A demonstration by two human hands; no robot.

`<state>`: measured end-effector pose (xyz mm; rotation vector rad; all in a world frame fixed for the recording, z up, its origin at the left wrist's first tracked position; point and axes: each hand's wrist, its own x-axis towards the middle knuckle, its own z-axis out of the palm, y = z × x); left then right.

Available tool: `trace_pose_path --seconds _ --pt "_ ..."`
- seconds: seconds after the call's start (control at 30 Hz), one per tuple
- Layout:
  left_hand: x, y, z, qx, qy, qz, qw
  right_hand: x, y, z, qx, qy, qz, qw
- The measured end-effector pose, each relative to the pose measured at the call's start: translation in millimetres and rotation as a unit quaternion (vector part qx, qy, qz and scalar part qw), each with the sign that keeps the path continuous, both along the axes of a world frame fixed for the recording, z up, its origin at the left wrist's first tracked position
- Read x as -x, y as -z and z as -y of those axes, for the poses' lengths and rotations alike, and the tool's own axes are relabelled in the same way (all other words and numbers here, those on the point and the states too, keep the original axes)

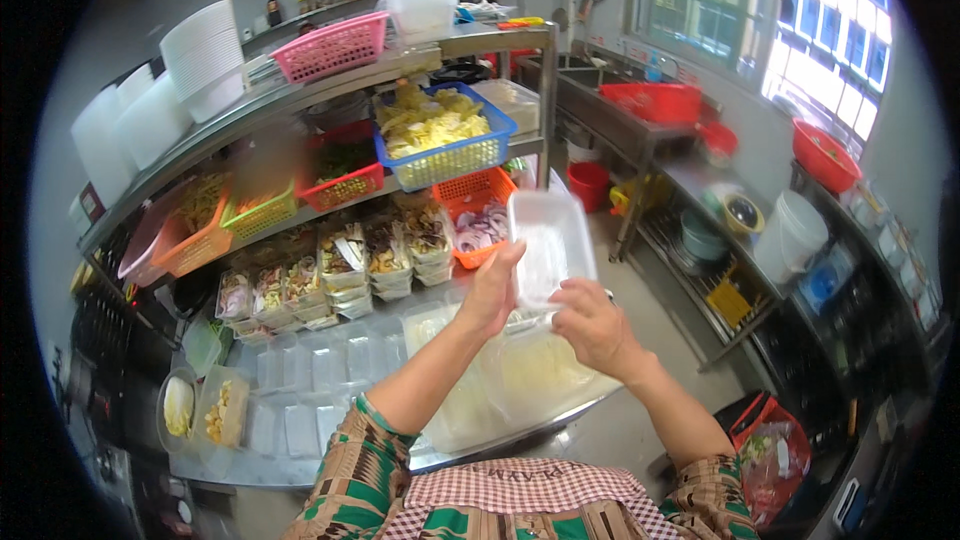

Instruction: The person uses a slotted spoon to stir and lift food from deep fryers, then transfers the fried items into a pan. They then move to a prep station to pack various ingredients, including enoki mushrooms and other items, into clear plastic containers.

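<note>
A translucent white plastic food container [553,236] is tilted up before me over the right end of the metal table [292,469]; I cannot tell whether it is one or several nested. My left hand [491,292] grips its left side. At its near right edge are the bent fingers of my right hand [596,322], touching the rim. Below both hands lie broad clear plastic containers with pale yellow contents [540,367]. Left of them, clear plastic containers [330,360] stand in rows. Behind these are stacked filled containers [345,270] and an orange basket with sliced red onion [480,229].
Above the table, a metal shelf carries a blue basket of chopped cabbage [442,135] and other coloured baskets. White bowls [202,52] are stacked on top. At the left stand tubs of napa cabbage [178,412] and yellowish chunks [223,412]. A red bag [772,457] sits low right.
</note>
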<state>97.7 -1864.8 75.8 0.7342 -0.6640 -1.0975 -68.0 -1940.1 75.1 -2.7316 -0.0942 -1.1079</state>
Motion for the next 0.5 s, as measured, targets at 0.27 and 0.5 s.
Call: trace_pose_path --seconds 0.27,0.5 --pt "-29 -80 -2 0.11 -0.215 0.176 0.954 -123 -167 135 -0.096 -0.171 0.164 0.967" --pt "-44 24 -98 -0.081 -0.38 0.11 0.915 -244 -255 225 -0.06 -0.112 0.098 0.987"
